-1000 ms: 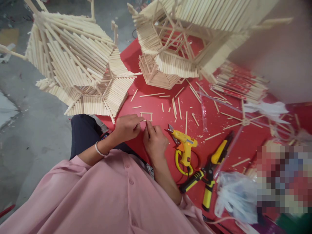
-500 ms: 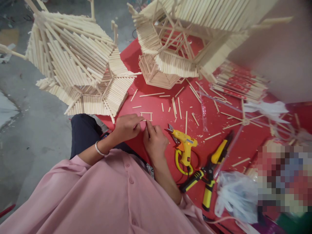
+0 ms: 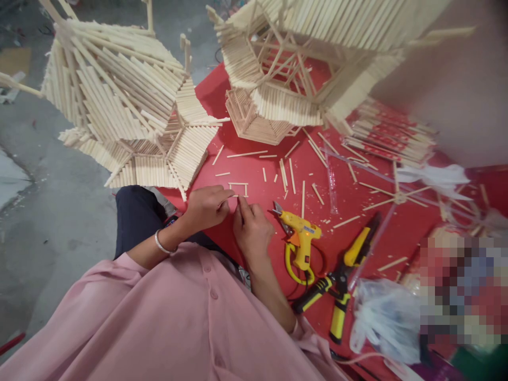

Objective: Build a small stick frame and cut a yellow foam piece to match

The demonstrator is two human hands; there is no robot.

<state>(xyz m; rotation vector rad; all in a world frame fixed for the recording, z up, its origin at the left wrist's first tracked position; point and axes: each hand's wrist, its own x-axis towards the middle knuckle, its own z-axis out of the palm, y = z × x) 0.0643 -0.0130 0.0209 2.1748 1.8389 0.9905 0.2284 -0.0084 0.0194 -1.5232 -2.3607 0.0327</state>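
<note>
Fingers (image 3: pixel 225 194) of both hands meet at the near edge of a small stick frame (image 3: pixel 238 183), which lies on the red table (image 3: pixel 246 166) right in front of the person. From where I stand, the left hand (image 3: pixel 207 209) points its forefinger at the near left corner, and the right hand (image 3: pixel 254 230) reaches in just beside it; whether they pinch a stick or only press down, I can't tell. Four sides are laid out as a little rectangle, so the outline looks done, though I can't make out if the corners are glued. Loose sticks (image 3: pixel 292 176) lie scattered beyond, not joined up. The glue gun (image 3: pixel 305 233) rests apart from the right hand, with cutters (image 3: pixel 341 279) past it. Two big stick models (image 3: pixel 288 106), far more built up, loom beyond.
</note>
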